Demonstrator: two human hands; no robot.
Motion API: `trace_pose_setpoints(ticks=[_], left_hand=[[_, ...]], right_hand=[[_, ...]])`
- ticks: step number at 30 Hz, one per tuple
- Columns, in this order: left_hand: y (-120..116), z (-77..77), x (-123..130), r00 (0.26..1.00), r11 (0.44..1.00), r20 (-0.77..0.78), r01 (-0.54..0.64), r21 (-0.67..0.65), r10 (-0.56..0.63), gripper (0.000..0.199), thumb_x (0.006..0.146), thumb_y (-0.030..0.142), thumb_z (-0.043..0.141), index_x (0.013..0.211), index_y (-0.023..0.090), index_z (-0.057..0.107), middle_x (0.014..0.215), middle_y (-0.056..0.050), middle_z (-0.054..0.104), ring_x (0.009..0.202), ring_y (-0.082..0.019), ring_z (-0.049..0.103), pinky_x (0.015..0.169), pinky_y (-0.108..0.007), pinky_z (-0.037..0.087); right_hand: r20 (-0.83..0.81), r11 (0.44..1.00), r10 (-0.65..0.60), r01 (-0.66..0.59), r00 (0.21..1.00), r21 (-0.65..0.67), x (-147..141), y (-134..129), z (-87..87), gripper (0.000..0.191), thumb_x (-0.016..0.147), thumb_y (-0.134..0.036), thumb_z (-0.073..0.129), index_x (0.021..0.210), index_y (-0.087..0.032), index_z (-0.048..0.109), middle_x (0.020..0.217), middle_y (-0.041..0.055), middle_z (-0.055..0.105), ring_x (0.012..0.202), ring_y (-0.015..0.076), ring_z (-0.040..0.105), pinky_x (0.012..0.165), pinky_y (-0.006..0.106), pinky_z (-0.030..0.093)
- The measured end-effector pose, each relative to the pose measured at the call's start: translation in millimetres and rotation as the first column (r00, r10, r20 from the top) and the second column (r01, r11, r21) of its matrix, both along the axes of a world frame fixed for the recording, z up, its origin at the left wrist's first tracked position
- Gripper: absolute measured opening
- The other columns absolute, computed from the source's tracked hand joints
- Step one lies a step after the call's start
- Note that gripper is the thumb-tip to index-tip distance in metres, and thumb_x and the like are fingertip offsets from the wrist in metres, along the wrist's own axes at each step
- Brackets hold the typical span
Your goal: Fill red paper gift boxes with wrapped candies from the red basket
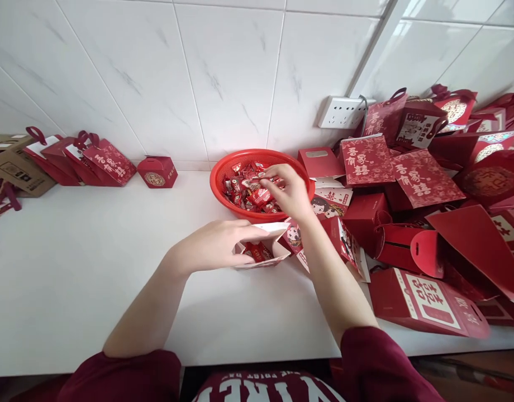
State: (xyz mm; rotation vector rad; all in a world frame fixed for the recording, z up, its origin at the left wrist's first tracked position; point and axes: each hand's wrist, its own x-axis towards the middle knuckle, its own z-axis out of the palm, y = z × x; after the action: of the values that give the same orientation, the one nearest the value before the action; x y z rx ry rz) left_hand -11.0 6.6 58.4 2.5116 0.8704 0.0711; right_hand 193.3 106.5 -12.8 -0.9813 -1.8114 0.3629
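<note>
Candies (261, 196) and red 囍 box (428, 301)

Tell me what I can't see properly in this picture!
In the head view:
Red plastic basket: floor hidden by red wrapped sweets.
White-lined open paper box: left inside hidden by the left hand.
Small red-and-white thing at the right hand: too blurred to name.
Brown cardboard box: cut off by the left edge.

Head-worn view, forward and down.
</note>
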Motion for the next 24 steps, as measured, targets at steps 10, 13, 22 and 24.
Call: trace_pose_setpoints(ticks=[10,13,22,24], left_hand=[[30.4,-17.3,-8.2,0.989,0.979,0.093,-0.100,-0.180,0.118,0.033,0.096,0.039,0.050,0.123,0.027,0.064,0.117,-0.001,0.069,0.101,-0.021,0.065,0.082,-0.026,0.049],[30.0,-15.7,-15.8,0.987,0.983,0.103,-0.105,-0.150,0.121,0.034,0.100,0.035,0.042,0.124,0.028,0.064,0.124,-0.002,0.066,0.111,-0.021,0.062,0.092,-0.029,0.048],[12.5,0.3,-24.0,0.924,0.938,0.169,-0.329,-0.108,0.344,0.071,0.085,0.052,0.065,0.148,0.035,0.037,0.137,-0.004,0.060,0.124,-0.026,0.057,0.093,-0.033,0.050],[12.1,-1.4,-20.2,0.944,0.948,0.118,-0.297,-0.112,0.310,0.071,0.082,0.051,0.067,0.146,0.037,0.041,0.133,-0.003,0.062,0.118,-0.027,0.060,0.089,-0.032,0.049]], right_hand=[[0.096,0.955,0.277,-0.263,0.956,-0.136,20.1,-100.0,50.6,0.009,0.095,-0.027,0.060,0.100,-0.022,0.066,0.098,0.0042,0.069,0.088,0.0179,0.066,0.080,0.030,0.052],[0.256,0.941,0.303,-0.247,0.918,-0.229,16.4,-101.6,50.8,0.015,0.096,-0.018,0.056,0.105,-0.021,0.066,0.104,0.0047,0.069,0.094,0.0190,0.066,0.084,0.032,0.051],[0.234,0.968,0.227,-0.192,0.945,-0.163,21.2,-100.3,46.5,0.026,0.094,-0.022,0.059,0.120,-0.022,0.061,0.131,0.0087,0.060,0.121,0.0232,0.057,0.099,0.037,0.046],[0.275,0.949,0.251,-0.181,0.928,-0.257,24.7,-97.7,43.1,0.033,0.091,-0.021,0.060,0.125,-0.024,0.059,0.125,0.0069,0.065,0.113,0.0226,0.062,0.093,0.035,0.049]])
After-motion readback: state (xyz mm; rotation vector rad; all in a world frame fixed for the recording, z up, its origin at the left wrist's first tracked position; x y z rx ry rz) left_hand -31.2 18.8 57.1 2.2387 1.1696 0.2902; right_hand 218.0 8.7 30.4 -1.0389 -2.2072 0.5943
